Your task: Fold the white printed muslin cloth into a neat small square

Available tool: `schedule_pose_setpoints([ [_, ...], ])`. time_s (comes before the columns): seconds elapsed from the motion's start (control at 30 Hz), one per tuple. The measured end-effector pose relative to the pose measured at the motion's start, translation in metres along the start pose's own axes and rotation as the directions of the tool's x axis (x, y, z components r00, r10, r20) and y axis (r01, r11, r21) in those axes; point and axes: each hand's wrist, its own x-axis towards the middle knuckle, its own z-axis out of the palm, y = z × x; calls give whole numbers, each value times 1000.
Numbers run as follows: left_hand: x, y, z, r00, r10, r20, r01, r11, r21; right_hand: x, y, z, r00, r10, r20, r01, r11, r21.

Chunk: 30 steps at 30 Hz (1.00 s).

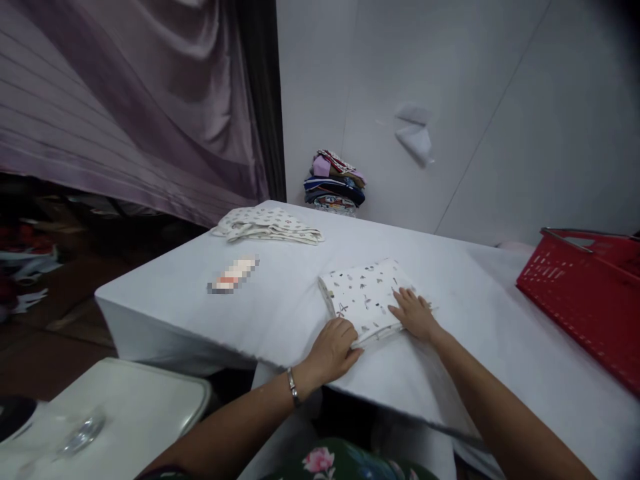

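A folded white cloth (pixel 367 290) with a small scattered print lies on the white-covered table in front of me. My left hand (pixel 333 348) is at its near left corner, fingers curled over the edge and thumb below, closed on the cloth. On the right side of the cloth, my right hand (pixel 414 316) rests flat with its fingers spread. Farther back on the left lies another pale printed cloth (pixel 270 225), loosely heaped with layered edges.
A blurred-out flat object (pixel 233 275) lies on the table (pixel 165 293), left of centre. At the right stands a red plastic basket (pixel 580 300). Folded clothes (pixel 335 183) are stacked beyond the back edge, by the wall. A white stool-like surface (pixel 145 393) is at lower left.
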Motion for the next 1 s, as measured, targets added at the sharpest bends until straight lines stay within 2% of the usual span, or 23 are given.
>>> schedule_pose_setpoints([
  [0.07, 3, 0, -3, 1000, -8, -6, 8, 1000, -24, -5, -5, 11, 998, 30, 61, -27, 998, -54],
  [0.13, 14, -1, -9, 1000, -30, -8, 29, 998, -49, -7, -5, 16, 997, 40, 65, -35, 996, -76],
  [0.23, 45, -10, -14, 996, -84, -33, 82, 995, -60, -5, -4, 14, 997, 42, 69, -37, 996, -79],
  [0.3, 65, -22, -13, 988, -151, -32, 151, 988, -8, -5, -5, 10, 996, 44, 76, -38, 997, -72],
  [0.37, 77, -38, -6, 959, -282, 20, 279, 957, 82, -6, -7, 8, 996, 47, 81, -43, 997, -61],
  [0.43, 79, -53, 3, 905, -415, 91, 398, 903, 159, -9, -9, 7, 995, 52, 81, -49, 998, -42],
  [0.5, 75, -65, 13, 870, -475, 128, 449, 873, 190, -10, -10, 4, 994, 61, 95, -60, 998, -9],
  [0.57, 70, -70, 19, 867, -481, 127, 454, 869, 196, -6, -11, -2, 989, 69, 134, -74, 996, 39],
  [0.67, 67, -71, 22, 867, -486, 114, 459, 866, 201, 13, -18, -18, 990, 52, 133, -65, 994, 93],
  [0.8, 69, -69, 21, 868, -484, 109, 455, 864, 214, 58, -32, -33, 1000, -14, 28, 11, 993, 116],
  [0.9, 69, -69, 21, 873, -477, 103, 448, 867, 216, 87, -32, -24, 1000, 16, 26, -18, 997, 70],
  [1.0, 68, -71, 22, 879, -465, 106, 435, 873, 221, 100, -22, -5, 987, 116, 111, -123, 990, 62],
])
